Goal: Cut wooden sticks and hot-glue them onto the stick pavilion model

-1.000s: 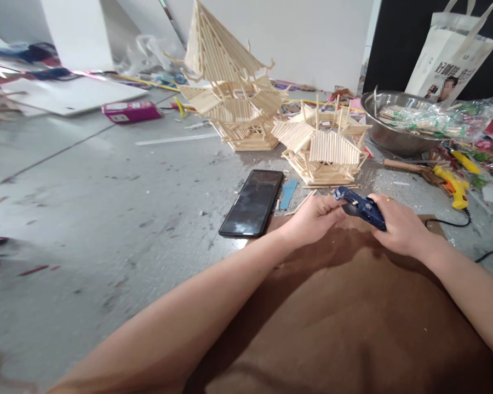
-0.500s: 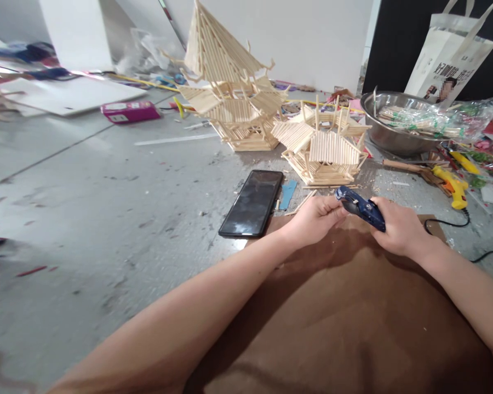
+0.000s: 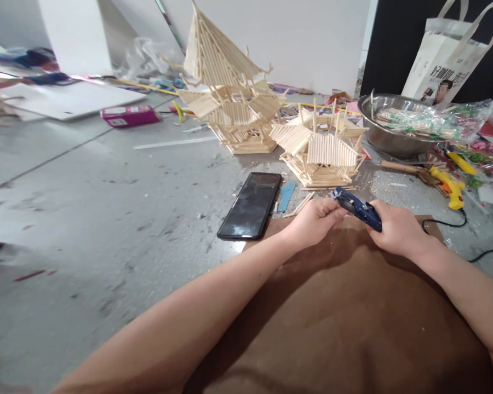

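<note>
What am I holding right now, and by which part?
The right hand grips a blue cutter by its handles. Its head pokes out toward the left hand, whose fingertips meet that head; whether they pinch anything cannot be told.

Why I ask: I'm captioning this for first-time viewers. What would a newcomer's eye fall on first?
The tall stick-built pagoda at the back centre of the floor, with a lower stick model just right of it. Then, nearer, the right hand gripping a blue tool, the left hand touching its front end, a black phone lying to their left.
</note>
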`<state>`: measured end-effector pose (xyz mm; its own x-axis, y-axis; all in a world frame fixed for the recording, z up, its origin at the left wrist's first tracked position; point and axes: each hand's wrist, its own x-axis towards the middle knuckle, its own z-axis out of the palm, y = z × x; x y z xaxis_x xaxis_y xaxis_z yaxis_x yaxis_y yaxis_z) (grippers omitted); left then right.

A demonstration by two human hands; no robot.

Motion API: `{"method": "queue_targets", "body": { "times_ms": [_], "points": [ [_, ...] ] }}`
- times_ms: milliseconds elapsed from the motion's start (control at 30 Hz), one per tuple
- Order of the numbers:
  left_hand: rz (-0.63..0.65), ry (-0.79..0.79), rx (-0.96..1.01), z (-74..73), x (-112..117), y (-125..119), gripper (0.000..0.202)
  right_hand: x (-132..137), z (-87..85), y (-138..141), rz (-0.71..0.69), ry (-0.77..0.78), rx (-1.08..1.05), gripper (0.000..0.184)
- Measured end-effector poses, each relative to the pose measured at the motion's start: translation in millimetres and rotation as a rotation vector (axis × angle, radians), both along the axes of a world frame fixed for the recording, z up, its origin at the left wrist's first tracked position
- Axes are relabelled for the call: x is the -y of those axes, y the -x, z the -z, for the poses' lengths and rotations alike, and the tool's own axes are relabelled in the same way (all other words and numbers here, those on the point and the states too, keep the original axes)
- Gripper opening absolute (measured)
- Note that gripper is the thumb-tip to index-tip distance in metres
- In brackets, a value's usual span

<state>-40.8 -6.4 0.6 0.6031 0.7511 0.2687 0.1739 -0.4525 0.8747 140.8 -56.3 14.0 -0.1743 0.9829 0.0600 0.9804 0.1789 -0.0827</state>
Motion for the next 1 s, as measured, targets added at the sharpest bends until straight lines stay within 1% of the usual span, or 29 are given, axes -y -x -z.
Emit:
{"method": "queue_targets", "body": {
  "times_ms": [167, 267, 333, 433, 533, 600, 700, 800, 867, 933, 1000],
  "points": [
    [-0.024, -0.025, 0.002, 2.7, 1, -2, 0.029, -1, -1.0, 0, -0.003, 0.001, 0.020, 0.030],
    [-0.116, -0.059, 0.023, 4.0, 3, -5, 0.021, -1, -1.9, 2, -0.001, -0.026, 0.008, 0.034],
    [-0.197, -0.075, 0.058, 4.8, 5, -6, 0.015, 1, -2.5, 5, 0.022, -0.035, -0.008, 0.033],
    [-0.256, -0.097, 0.053, 5.1, 7, -7, 0.014, 4, -2.9, 8, 0.037, -0.039, -0.041, 0.031],
    [-0.238, -0.137, -0.005, 3.8, 8, -4, 0.022, 4, -2.0, 7, -0.004, -0.054, -0.091, 0.033],
    [-0.211, -0.146, 0.002, 2.6, 8, -3, 0.025, 2, -0.8, 4, -0.057, -0.060, -0.137, 0.036],
    [-0.133, -0.107, 0.042, 1.7, 5, -1, 0.026, -2, 1.0, -2, -0.153, -0.039, -0.201, 0.042],
    [-0.074, -0.097, 0.023, 2.9, 2, 1, 0.027, -5, 1.4, -6, -0.218, -0.016, -0.237, 0.046],
    [-0.099, -0.185, -0.020, 5.5, -1, 2, 0.023, -5, 1.0, -6, -0.223, -0.005, -0.242, 0.047],
    [-0.166, -0.344, -0.057, 9.3, -3, 3, 0.018, -3, 0.4, -3, -0.202, 0.001, -0.236, 0.049],
    [-0.234, -0.523, -0.075, 13.2, -6, 4, 0.018, -1, -0.1, 0, -0.193, -0.003, -0.235, 0.051]
  ]
}}
